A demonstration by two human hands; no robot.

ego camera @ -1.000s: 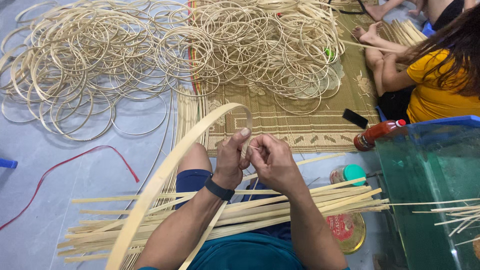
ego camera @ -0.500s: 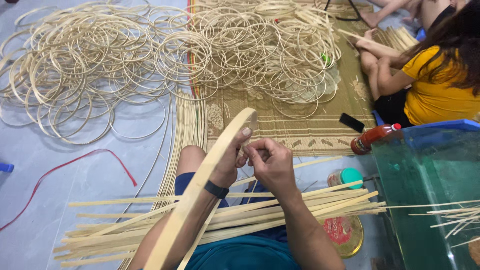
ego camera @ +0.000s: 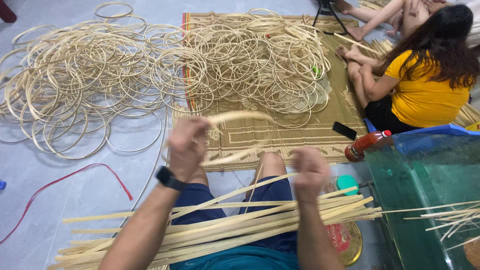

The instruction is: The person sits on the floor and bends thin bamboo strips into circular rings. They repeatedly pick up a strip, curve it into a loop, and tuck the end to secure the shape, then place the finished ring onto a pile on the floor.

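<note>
Fingers of the left hand (ego camera: 187, 142) are curled and closed on a pale bamboo strip (ego camera: 235, 120) that bends into a loop in front of the hand; the picture is blurred there, so I cannot tell how exactly they pinch it. The right hand (ego camera: 310, 167) is a loose fist, raised apart from the left hand, and I cannot tell whether it holds an end of the strip or nothing. The looped strip hangs in the air above the woven mat (ego camera: 280, 135), between the two hands and the knee. Judging from how things lie, the work is well advanced but not near its end: a very large heap of finished hoops (ego camera: 150, 65) covers the floor and the far part of the mat, while a thick bundle of straight strips (ego camera: 225, 225) lies across the lap, not yet bent. The loop in hand looks not yet closed into a ring. Another person in a yellow shirt (ego camera: 425, 95) sits on the right, beside a red bottle (ego camera: 367, 144) and a green glass tank (ego camera: 430, 200).
</note>
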